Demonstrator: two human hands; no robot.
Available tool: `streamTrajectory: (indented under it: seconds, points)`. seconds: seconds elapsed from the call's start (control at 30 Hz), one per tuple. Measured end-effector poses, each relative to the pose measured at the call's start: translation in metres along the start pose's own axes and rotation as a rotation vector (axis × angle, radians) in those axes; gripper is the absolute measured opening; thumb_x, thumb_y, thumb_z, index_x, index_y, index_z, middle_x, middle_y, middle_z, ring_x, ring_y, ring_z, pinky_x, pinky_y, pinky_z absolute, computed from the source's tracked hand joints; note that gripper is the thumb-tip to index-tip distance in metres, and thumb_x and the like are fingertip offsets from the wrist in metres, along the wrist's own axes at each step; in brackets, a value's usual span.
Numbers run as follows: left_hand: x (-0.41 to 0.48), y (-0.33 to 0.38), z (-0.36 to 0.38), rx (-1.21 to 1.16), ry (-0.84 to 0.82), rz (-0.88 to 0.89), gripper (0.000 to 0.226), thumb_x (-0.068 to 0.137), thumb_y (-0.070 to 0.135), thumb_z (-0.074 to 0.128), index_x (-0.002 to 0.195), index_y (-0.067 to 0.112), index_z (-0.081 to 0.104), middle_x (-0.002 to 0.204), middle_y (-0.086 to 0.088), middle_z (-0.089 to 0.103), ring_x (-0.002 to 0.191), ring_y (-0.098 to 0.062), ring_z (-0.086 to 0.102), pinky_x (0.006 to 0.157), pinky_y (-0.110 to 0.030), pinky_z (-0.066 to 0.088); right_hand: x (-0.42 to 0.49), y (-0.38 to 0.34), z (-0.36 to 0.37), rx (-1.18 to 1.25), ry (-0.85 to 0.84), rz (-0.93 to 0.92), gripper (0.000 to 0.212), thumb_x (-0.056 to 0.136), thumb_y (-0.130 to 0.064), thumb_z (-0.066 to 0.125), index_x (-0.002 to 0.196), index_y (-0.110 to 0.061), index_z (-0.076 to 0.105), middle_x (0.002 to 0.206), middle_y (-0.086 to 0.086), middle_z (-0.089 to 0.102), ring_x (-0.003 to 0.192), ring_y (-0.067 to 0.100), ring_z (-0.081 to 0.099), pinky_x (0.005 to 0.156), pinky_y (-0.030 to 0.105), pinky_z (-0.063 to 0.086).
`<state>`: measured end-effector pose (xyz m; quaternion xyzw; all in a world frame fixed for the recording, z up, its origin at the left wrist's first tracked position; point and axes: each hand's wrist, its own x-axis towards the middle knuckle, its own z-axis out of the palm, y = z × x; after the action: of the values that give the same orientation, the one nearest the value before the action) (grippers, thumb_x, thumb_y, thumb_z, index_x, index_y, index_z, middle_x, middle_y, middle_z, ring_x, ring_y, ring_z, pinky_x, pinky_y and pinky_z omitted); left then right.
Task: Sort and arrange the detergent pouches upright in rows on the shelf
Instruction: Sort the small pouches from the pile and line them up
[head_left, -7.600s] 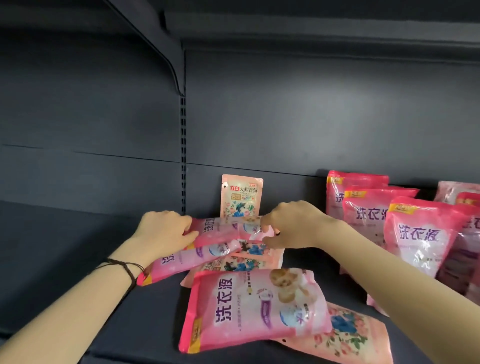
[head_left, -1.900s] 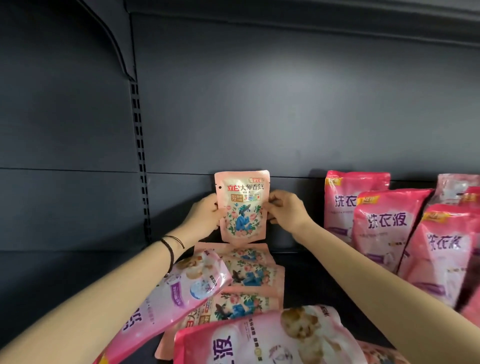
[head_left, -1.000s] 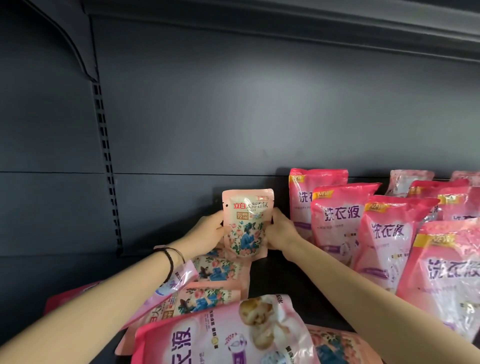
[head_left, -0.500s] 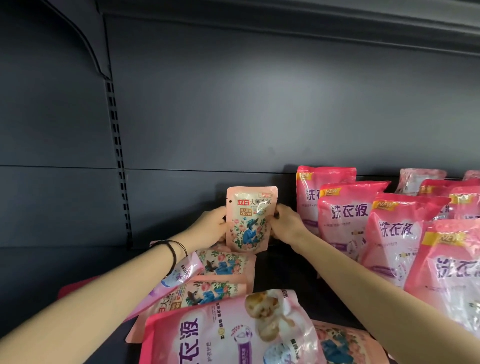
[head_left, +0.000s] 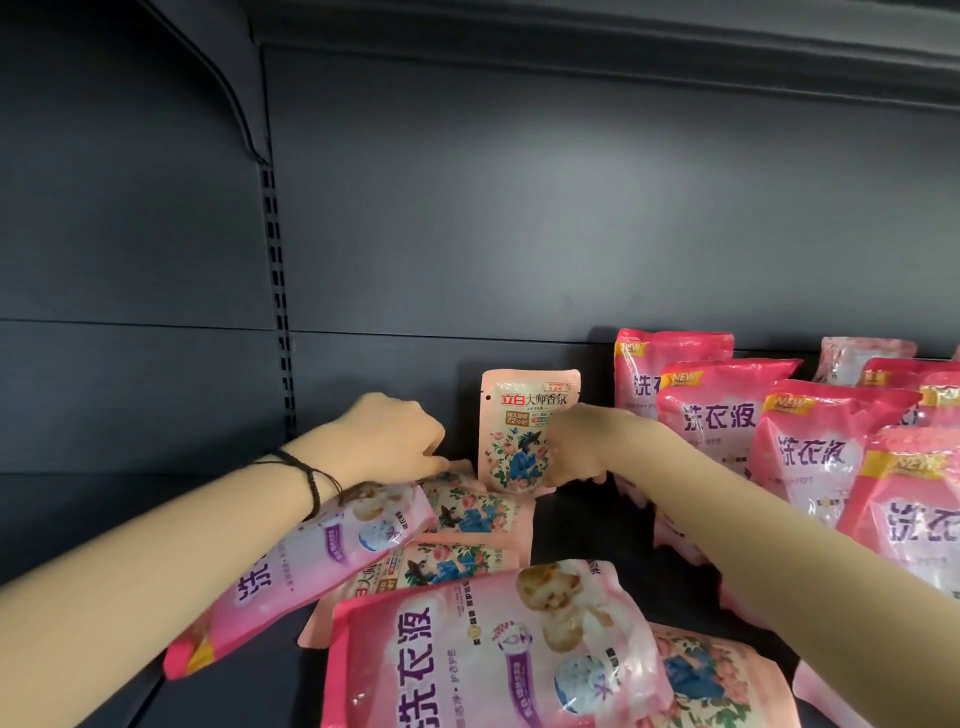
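Dark shelf (head_left: 104, 519): large pink pouches (head_left: 727, 415) are standing in rows at right. The right hand (head_left: 576, 447) is pinching the small floral pouch (head_left: 524, 426), upright against the back panel. The left hand (head_left: 395, 441) is reaching onto the flat pouches (head_left: 478, 512); I cannot tell whether it is gripping one. Several are lying unsorted, so most of the sorting is left.

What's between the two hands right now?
Head view: the small upright floral pouch, standing at the shelf back. The right hand overlaps its right edge; the left hand is clear of it.
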<state>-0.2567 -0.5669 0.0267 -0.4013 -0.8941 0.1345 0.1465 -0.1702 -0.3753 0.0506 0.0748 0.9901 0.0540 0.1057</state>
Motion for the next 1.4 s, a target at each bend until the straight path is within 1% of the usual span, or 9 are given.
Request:
streamTrajectory:
  seconds: [0.23, 0.37, 0.5, 0.77, 0.93, 1.03, 1.13, 1.3, 1.4]
  points:
    - [-0.066, -0.007, -0.005, -0.037, 0.044, 0.122, 0.031, 0.091, 0.055, 0.038, 0.093, 0.031, 0.058, 0.08, 0.012, 0.06, 0.078, -0.01, 0.058, 0.082, -0.035, 0.048, -0.032, -0.015, 0.002, -0.044, 0.002, -0.091, 0.045, 0.093, -0.042, 0.057, 0.113, -0.002, 0.06, 0.088, 0.008, 0.062, 0.08, 0.024, 0.063, 0.08, 0.035, 0.053]
    - [-0.107, 0.001, -0.001, -0.158, 0.073, 0.126, 0.038, 0.087, 0.064, 0.035, 0.092, 0.033, 0.056, 0.083, 0.014, 0.058, 0.077, -0.004, 0.052, 0.074, -0.025, 0.038, -0.058, -0.025, 0.01, 0.002, 0.02, -0.167, 0.043, 0.093, -0.044, 0.055, 0.117, -0.009, 0.064, 0.108, 0.006, 0.066, 0.096, 0.023, 0.061, 0.078, 0.031, 0.049]
    - [-0.142, 0.015, -0.006, -0.156, 0.022, 0.06, 0.042, 0.086, 0.068, 0.034, 0.094, 0.033, 0.055, 0.083, 0.015, 0.056, 0.083, -0.007, 0.057, 0.083, -0.029, 0.046, -0.082, -0.029, 0.014, -0.025, 0.009, -0.227, 0.042, 0.092, -0.046, 0.055, 0.113, -0.012, 0.066, 0.109, 0.004, 0.067, 0.097, 0.019, 0.063, 0.071, 0.024, 0.045]
    - [-0.181, 0.063, 0.012, -0.235, -0.142, -0.316, 0.061, 0.086, 0.073, 0.031, 0.065, 0.02, 0.053, 0.065, 0.009, 0.054, 0.056, -0.004, 0.05, 0.05, -0.024, 0.035, -0.081, -0.05, 0.042, 0.01, 0.004, -0.383, 0.044, 0.096, -0.046, 0.046, 0.118, -0.011, 0.061, 0.115, 0.007, 0.064, 0.103, 0.024, 0.062, 0.091, 0.042, 0.052]
    - [-0.177, 0.08, 0.026, -0.744, -0.046, -0.594, 0.041, 0.088, 0.051, 0.057, 0.059, 0.022, 0.052, 0.05, 0.007, 0.043, 0.045, -0.007, 0.039, 0.048, -0.024, 0.028, -0.069, -0.061, 0.055, 0.029, 0.034, -0.383, 0.045, 0.096, -0.045, 0.043, 0.104, -0.006, 0.064, 0.096, 0.009, 0.065, 0.084, 0.023, 0.064, 0.078, 0.038, 0.055]
    - [-0.173, 0.081, 0.025, -1.108, 0.087, -0.697, 0.024, 0.088, 0.016, 0.065, 0.064, 0.014, 0.062, 0.063, 0.004, 0.061, 0.064, -0.011, 0.056, 0.061, -0.023, 0.041, -0.067, -0.061, 0.056, 0.072, 0.053, -0.373, 0.046, 0.097, -0.045, 0.04, 0.102, -0.006, 0.063, 0.093, 0.009, 0.063, 0.08, 0.021, 0.06, 0.074, 0.036, 0.051]
    - [-0.172, 0.077, 0.018, -1.098, 0.248, -0.702, 0.036, 0.086, -0.006, 0.051, 0.062, 0.018, 0.061, 0.071, 0.003, 0.067, 0.075, -0.012, 0.063, 0.064, -0.021, 0.044, -0.068, -0.059, 0.05, 0.242, 0.012, -0.342, 0.054, 0.097, -0.053, 0.036, 0.108, -0.009, 0.064, 0.09, 0.009, 0.063, 0.074, 0.017, 0.057, 0.068, 0.029, 0.047]
    - [-0.167, 0.073, 0.003, -1.2, 0.285, -0.613, 0.02, 0.089, 0.0, 0.054, 0.075, 0.014, 0.056, 0.076, -0.002, 0.071, 0.065, -0.006, 0.066, 0.061, -0.022, 0.047, -0.071, -0.06, 0.05, 0.362, -0.069, -0.383, 0.035, 0.096, -0.047, 0.048, 0.109, -0.022, 0.068, 0.106, 0.008, 0.072, 0.089, 0.023, 0.068, 0.088, 0.035, 0.054]
    - [-0.171, 0.074, 0.006, -1.143, 0.293, -0.577, 0.02, 0.088, 0.004, 0.056, 0.077, 0.021, 0.057, 0.081, 0.005, 0.069, 0.077, -0.006, 0.067, 0.07, -0.026, 0.052, -0.07, -0.06, 0.052, 0.453, -0.005, -0.391, 0.025, 0.097, -0.036, 0.053, 0.091, -0.018, 0.068, 0.088, 0.0, 0.069, 0.075, 0.016, 0.061, 0.072, 0.026, 0.05]
